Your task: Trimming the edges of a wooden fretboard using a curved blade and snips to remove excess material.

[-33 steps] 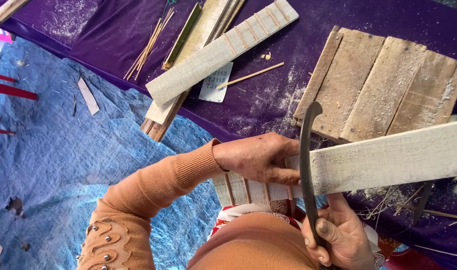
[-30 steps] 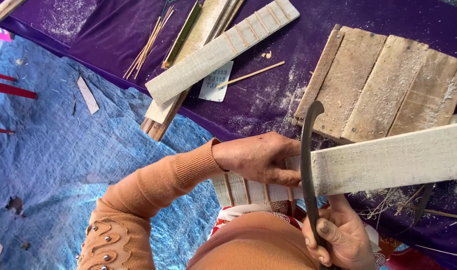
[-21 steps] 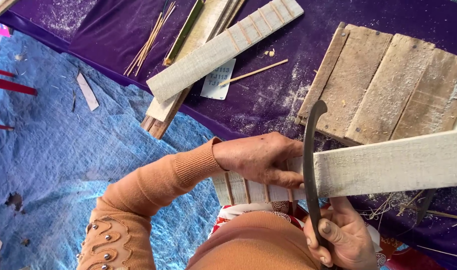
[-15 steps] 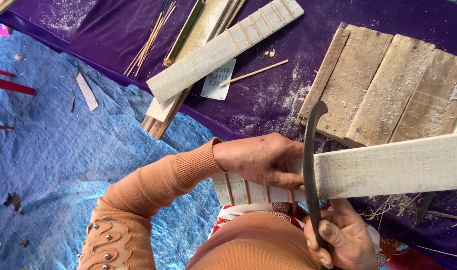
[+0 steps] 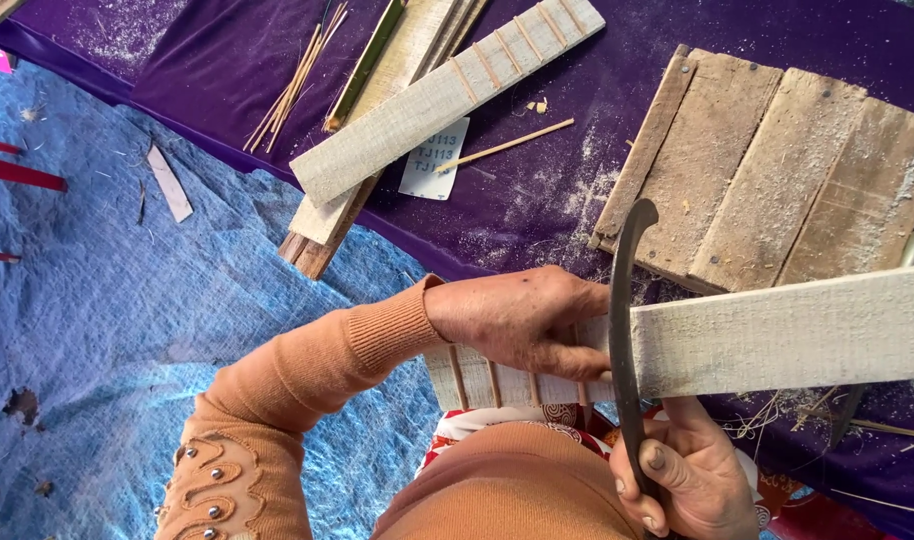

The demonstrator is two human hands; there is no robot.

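My left hand (image 5: 522,320) presses down on a long pale wooden slat (image 5: 777,335) that runs out to the right; thin cross marks show on its near end. My right hand (image 5: 682,475) grips the handle of a dark curved blade (image 5: 622,320). The blade stands across the slat just right of my left fingers, its hooked tip pointing away from me.
A nailed board of rough planks (image 5: 777,180) lies on purple cloth (image 5: 207,60) behind the slat. A second marked slat (image 5: 447,95) rests on stacked strips, with thin sticks (image 5: 297,75) and a paper tag (image 5: 432,160) nearby. Blue tarp (image 5: 107,330) covers the left.
The blade has slid slightly along its length across the slat; both hands keep their grips and the slat stays put.
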